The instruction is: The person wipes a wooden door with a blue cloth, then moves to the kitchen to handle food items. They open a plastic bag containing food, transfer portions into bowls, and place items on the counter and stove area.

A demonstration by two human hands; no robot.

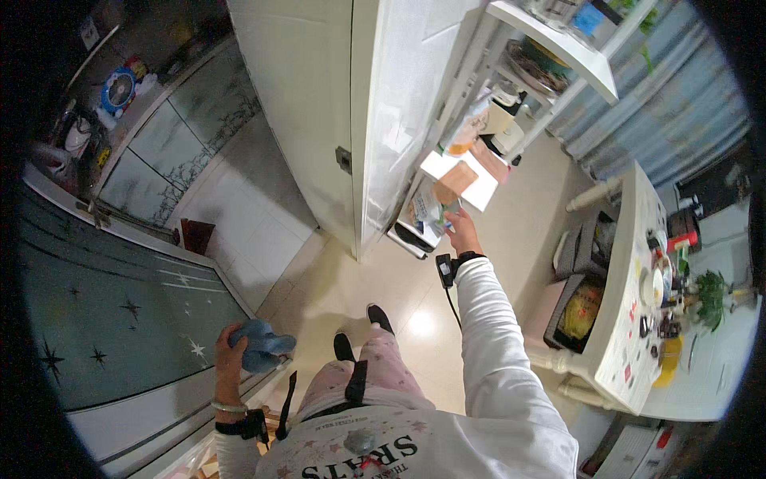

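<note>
My left hand (229,353) is closed around a bunched blue cloth (263,344), held at waist height beside a frosted glass panel with star shapes (119,317). My right hand (461,232) reaches forward to the lower part of a white shelf rack. Its fingertips meet a clear plastic bag (426,206) with printing on it, though whether they grip it is unclear. Just beyond the fingers is a flat light-brown piece (456,181), its material uncertain. It lies over a white shelf board (488,188).
A white door (299,90) stands ajar ahead, beside a tiled room with a counter. To the right is a cream table (622,335) bearing several items, with grey storage boxes (586,251) under it. A black-and-white appliance (413,238) sits at the rack's foot.
</note>
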